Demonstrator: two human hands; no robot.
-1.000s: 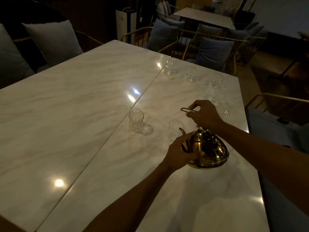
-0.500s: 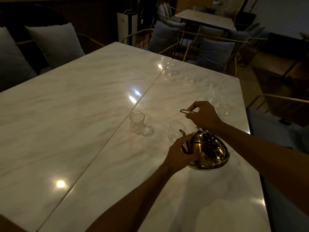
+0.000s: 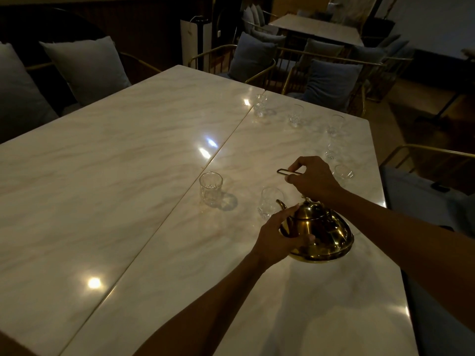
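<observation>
Marble tabletop (image 3: 102,176): brass teapot (image 3: 326,232) stands right of the seam, spout beside 1 glass tumbler (image 3: 268,201). Left hand (image 3: 277,235) grip wraps the pot's spout side. Right hand (image 3: 312,177) grip pinches the wire handle (image 3: 285,172) above the lid.

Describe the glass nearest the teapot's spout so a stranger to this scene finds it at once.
On the right marble table, find the gold teapot gripped by the left hand and right hand. The glass stands just beyond its spout. Unlike the seam glass and the glasses along the far and right edges, it alone sits beside the teapot.
</observation>
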